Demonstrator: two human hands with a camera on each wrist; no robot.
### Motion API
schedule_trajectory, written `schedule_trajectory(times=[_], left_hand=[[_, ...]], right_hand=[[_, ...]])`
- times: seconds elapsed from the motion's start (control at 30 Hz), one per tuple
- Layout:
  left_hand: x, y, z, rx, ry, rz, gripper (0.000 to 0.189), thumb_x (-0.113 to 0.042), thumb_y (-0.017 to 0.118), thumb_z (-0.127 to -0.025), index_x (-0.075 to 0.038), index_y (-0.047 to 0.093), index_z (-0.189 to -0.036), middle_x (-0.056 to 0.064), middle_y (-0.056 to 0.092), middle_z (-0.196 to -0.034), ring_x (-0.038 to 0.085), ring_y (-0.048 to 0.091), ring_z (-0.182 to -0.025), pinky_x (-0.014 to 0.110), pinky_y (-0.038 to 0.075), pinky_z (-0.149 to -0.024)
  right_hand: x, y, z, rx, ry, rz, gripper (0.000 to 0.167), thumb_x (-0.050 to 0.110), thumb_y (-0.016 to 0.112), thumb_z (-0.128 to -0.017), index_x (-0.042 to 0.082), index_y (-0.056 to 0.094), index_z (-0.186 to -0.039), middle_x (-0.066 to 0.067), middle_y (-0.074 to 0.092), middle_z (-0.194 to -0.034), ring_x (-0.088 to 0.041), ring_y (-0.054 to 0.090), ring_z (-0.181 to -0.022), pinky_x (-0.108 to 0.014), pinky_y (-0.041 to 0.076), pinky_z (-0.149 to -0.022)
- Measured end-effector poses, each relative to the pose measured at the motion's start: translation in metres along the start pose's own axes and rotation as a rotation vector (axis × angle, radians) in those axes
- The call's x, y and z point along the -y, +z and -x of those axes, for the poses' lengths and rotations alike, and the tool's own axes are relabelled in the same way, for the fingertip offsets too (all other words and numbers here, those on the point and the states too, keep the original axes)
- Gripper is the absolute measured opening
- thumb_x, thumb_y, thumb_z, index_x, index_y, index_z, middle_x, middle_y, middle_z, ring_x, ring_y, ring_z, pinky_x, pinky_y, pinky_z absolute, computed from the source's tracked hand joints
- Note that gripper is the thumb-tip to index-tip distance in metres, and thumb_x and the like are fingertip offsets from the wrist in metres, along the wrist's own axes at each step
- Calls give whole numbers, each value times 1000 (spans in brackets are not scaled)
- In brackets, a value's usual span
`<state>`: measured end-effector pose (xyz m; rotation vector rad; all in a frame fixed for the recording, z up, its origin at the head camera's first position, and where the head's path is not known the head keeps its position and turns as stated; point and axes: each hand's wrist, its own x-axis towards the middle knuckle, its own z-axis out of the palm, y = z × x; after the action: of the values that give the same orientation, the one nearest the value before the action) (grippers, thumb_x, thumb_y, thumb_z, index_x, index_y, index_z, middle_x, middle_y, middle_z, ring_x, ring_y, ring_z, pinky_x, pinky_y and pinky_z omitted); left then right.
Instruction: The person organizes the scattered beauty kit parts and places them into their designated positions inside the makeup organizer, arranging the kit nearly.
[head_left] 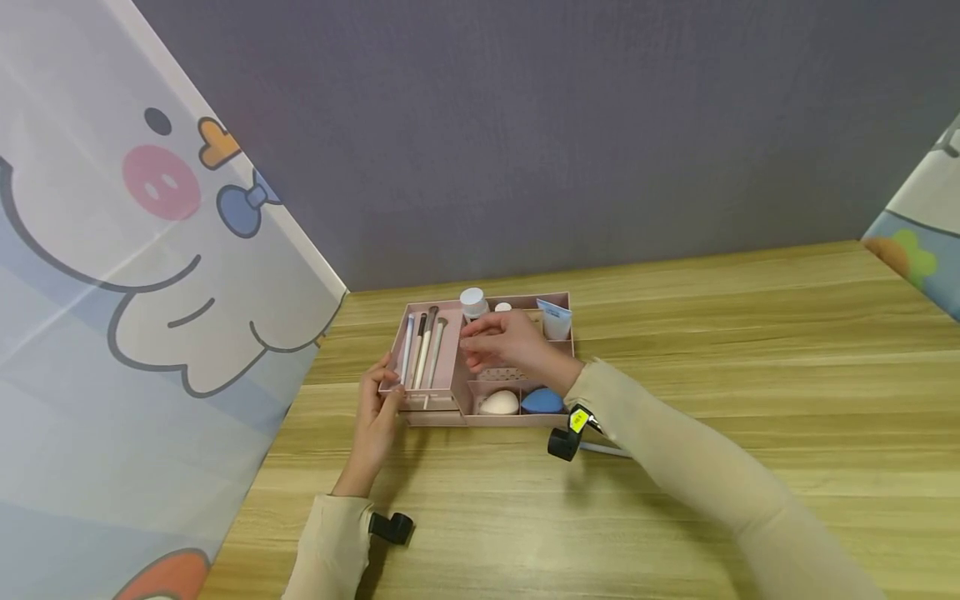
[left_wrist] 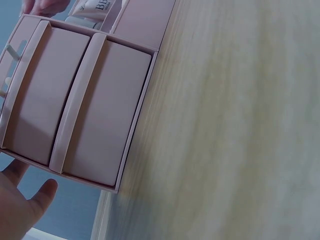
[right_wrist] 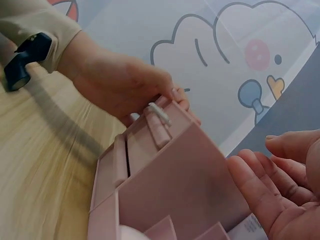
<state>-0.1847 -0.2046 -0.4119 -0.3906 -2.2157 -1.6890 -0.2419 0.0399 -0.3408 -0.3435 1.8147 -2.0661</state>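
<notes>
A pink desktop organizer [head_left: 517, 420] stands on the table with a two-drawer block [left_wrist: 107, 112] at its left. Several makeup brushes [head_left: 425, 350] lie in the block's top tray. My left hand [head_left: 372, 421] rests against the front left corner; its thumb and fingers touch the block's side. My right hand [head_left: 510, 342] hovers over the middle compartments, fingers loosely bent, thumb apart, nothing visible between them. A white-lidded jar [head_left: 473, 302] and a light-blue tube [head_left: 555, 318] stand at the back. A cream makeup sponge [head_left: 500, 403] and a blue makeup sponge [head_left: 542, 401] sit in front compartments.
The wooden table [head_left: 720, 350] extends to the right and front. A slim white stick-like thing [head_left: 603, 449] lies partly under my right forearm. A cartoon-printed panel [head_left: 187, 275] rises at the left, and a grey panel [head_left: 540, 142] stands behind.
</notes>
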Motion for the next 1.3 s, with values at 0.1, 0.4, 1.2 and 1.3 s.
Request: schedule_trajectory(times=[0.1,0.4,1.2,1.3], left_hand=[[0,0,0,0,2,-1,16,8,42,-96,13,39,-110,26,29,-153,31,34,-134,17,42,-83],[0,0,0,3,7,7,16,8,42,-96,13,39,-110,27,28,-153,38,25,-142,16,41,-85],[-1,0,0,2,-3,18,17,8,42,-95,13,38,-111,26,28,-153,30,31,-139,16,41,-84],[-1,1,0,-5,-7,22,17,9,43,-95,13,39,-111,26,28,-154,20,36,-134,16,42,-84]], right_hand=[[-5,-5,2,12,-20,33,25,-3,63,-94,-14,61,-117,-10,70,-79,-16,68,-67,-47,57,-76],[-14,-18,13,31,-54,61,25,-4,63,-93,-17,60,-115,-24,71,-90,-17,68,-66,-38,58,-67],[-35,-47,41,93,-18,144,27,0,67,-90,-15,59,-111,-16,69,-78,-16,66,-62,-36,58,-61],[-37,-52,44,109,-24,148,27,0,68,-89,-16,59,-110,-21,69,-81,-16,66,-62,-36,58,-60]])
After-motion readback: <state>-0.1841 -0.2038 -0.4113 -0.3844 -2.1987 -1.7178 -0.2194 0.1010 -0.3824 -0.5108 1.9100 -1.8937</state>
